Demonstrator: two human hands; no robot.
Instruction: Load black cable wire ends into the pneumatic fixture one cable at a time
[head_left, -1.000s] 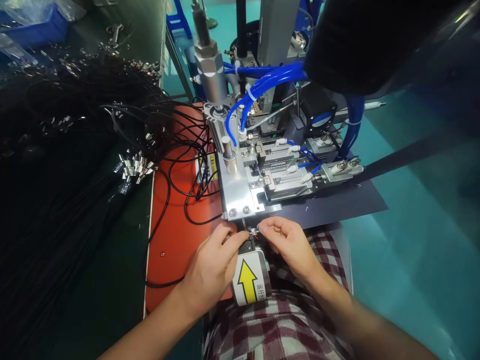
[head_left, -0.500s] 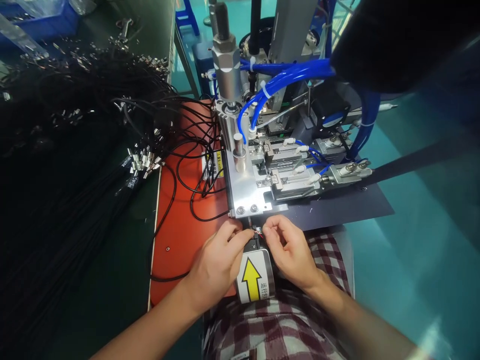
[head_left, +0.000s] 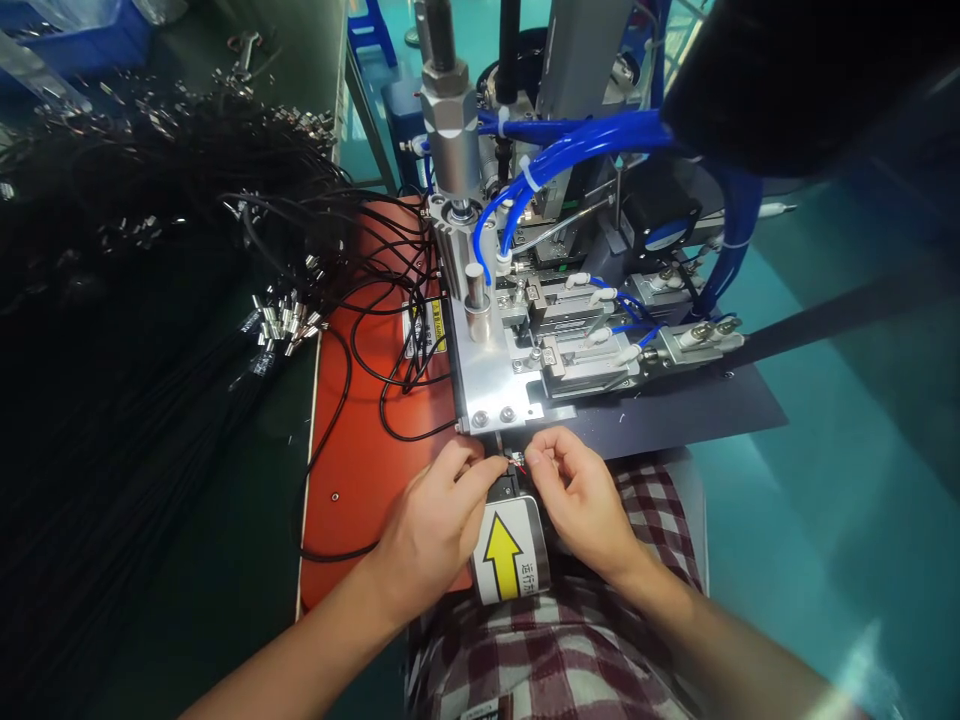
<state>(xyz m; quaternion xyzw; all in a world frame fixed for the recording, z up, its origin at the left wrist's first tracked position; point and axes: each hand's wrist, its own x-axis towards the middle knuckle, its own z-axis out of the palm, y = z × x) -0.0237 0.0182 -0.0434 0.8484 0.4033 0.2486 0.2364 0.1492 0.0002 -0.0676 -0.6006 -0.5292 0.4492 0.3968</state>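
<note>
My left hand [head_left: 431, 525] is closed in a pinch at the front of the metal machine [head_left: 480, 390]. A black cable [head_left: 337, 556] runs in under its wrist side. Thin red and whitish wires [head_left: 519, 463] stick out past its thumb, above a small dark block on the machine's front. My right hand [head_left: 585, 495] faces it from the other side, with thumb and forefinger pinched at the far end of these wires. Its fingertips hide exactly what they grip. Just below the wires lies a white label [head_left: 491, 582] with a yellow arrow.
On the left, a big heap of black cables [head_left: 187, 160] with shiny metal ends covers the dark table. Several cables loop over the orange base plate [head_left: 382, 480]. Blue air hoses [head_left: 592, 145] arch above the machine. A blue bin [head_left: 90, 45] and a wrench [head_left: 246, 55] are farther back.
Both hands stay almost in place at the wires. The small whitish piece by the right fingertips looks slightly shifted; the whole view has moved a little.
</note>
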